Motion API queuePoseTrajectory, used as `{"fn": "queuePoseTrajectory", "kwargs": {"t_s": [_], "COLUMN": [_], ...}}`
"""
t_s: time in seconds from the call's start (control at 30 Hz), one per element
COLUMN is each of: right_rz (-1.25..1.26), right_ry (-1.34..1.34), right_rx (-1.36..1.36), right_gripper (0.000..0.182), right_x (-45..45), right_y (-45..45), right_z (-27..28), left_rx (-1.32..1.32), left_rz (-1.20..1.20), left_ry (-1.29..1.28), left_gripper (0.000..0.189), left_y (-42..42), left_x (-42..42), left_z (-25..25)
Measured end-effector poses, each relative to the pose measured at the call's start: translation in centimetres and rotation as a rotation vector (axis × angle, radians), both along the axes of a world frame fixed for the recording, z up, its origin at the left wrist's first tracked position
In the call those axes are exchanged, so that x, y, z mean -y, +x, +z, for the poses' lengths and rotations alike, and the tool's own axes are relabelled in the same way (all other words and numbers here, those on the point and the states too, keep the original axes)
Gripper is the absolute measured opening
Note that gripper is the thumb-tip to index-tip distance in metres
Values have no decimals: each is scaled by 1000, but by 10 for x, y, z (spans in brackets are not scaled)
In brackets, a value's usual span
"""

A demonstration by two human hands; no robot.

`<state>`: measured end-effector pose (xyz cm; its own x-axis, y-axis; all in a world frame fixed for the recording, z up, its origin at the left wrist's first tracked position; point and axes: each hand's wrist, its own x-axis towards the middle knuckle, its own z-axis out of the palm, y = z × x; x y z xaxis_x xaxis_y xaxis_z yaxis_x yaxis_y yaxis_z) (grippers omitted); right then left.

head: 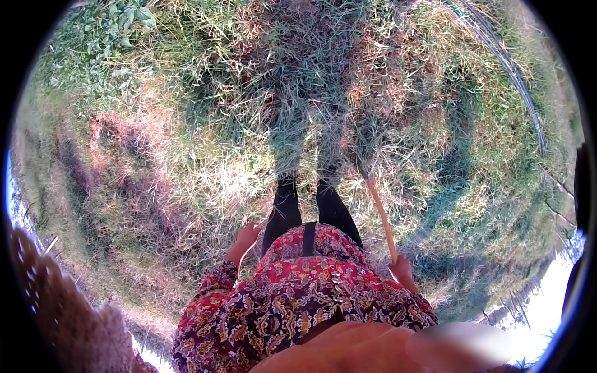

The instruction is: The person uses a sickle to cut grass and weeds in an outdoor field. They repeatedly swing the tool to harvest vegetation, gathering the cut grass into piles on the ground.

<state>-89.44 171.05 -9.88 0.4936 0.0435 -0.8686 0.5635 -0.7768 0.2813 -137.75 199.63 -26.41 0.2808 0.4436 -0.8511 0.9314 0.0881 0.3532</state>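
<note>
My right hand (401,270) is closed around the end of a curved wooden handle (383,214). The handle slants down to the grass, and its far end, which looks dark, is partly hidden among the blades. My left hand (248,234) hangs at my left side beside my thigh, over the grass; I cannot make out its fingers clearly or see anything in it. Between the two hands are my patterned red and dark garment (308,289) and my black-covered legs (285,205), whose feet are hidden in the grass.
Green and dried grass (224,186) covers the ground around my legs. Leafy plants (105,42) grow at the upper left. Dark, thin pipes or cables (510,70) curve through the upper right, and thin bare twigs (559,212) lie near the right rim.
</note>
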Motion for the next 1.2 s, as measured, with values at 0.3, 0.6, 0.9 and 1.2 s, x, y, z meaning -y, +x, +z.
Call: {"fn": "queuePoseTrajectory", "kwargs": {"t_s": [0.3, 0.6, 0.9, 1.2], "right_rz": [-128, 80, -62, -608], "right_ry": [693, 539, 233, 622], "right_rx": [-8, 20, 53, -44], "right_gripper": [39, 32, 33, 32], "right_x": [-272, -342, 45, -57], "right_y": [12, 59, 68, 31], "right_z": [-72, -88, -22, -59], "left_rx": [197, 154, 95, 305], "left_rz": [406, 736, 698, 860], "left_ry": [-52, -228, -289, -220], "left_gripper": [39, 31, 30, 36], "left_y": [67, 32, 21, 99], "left_x": [-34, 4, 44, -39], "left_z": [46, 45, 68, 88]}}
